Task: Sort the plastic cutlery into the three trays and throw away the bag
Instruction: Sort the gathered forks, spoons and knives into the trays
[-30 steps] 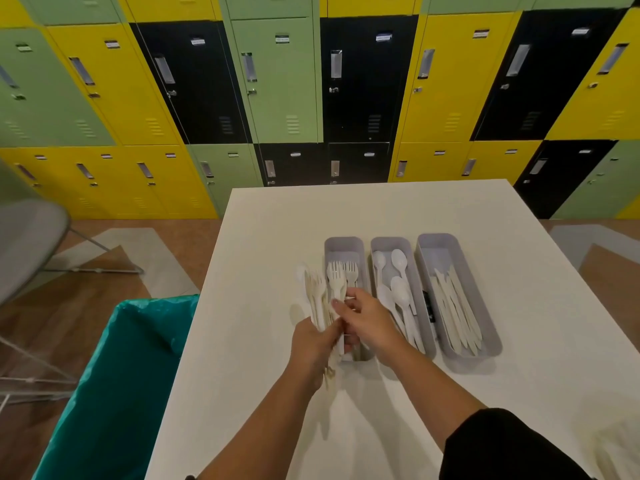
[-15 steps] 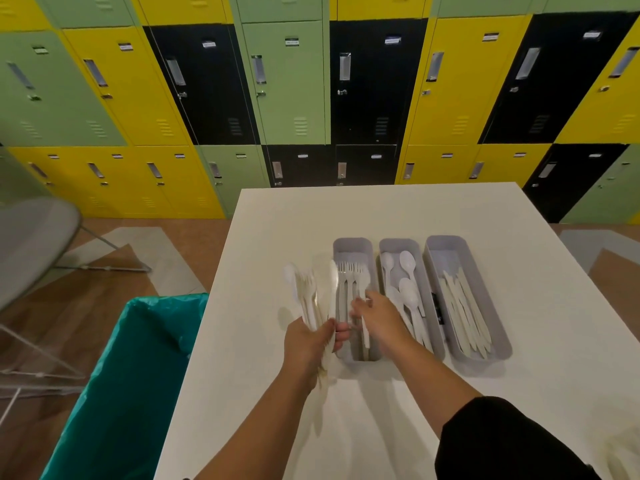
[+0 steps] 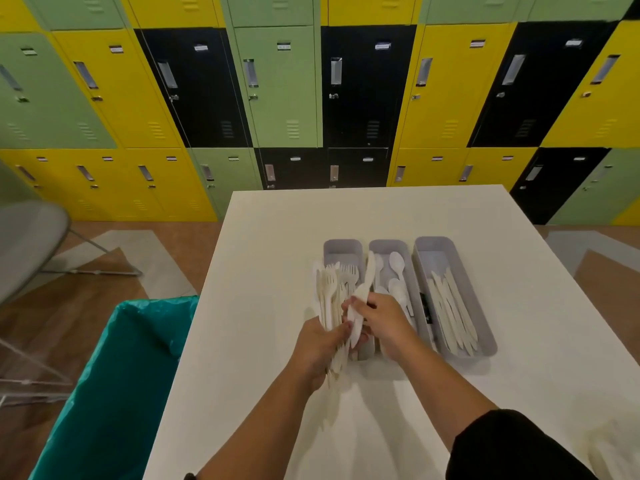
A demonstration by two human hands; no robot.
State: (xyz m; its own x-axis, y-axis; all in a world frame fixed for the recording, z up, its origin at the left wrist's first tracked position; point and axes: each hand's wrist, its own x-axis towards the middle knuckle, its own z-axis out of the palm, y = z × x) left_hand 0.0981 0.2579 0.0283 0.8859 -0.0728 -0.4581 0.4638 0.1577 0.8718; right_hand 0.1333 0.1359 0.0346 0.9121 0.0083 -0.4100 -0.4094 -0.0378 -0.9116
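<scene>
The left hand [image 3: 320, 344] grips a bundle of cutlery [image 3: 329, 299] upright beside the fork tray [image 3: 343, 249], probably so the other hand can pick pieces one by one; its fingers are curled around the handles. The right hand [image 3: 379, 322] pinches one knife [image 3: 362, 299] at its handle, blade pointing up, just over the fork tray; I judge it belongs in the knife tray [image 3: 434, 245], on the right, past the spoon tray [image 3: 386, 245]. The bin [image 3: 114, 386] stands left of the table [image 3: 277, 237]; the bag I cannot identify.

lockers [image 3: 277, 84] yellow/green/black | floor [image 3: 69, 323] wood-brown | chair [image 3: 27, 244] grey, left
</scene>
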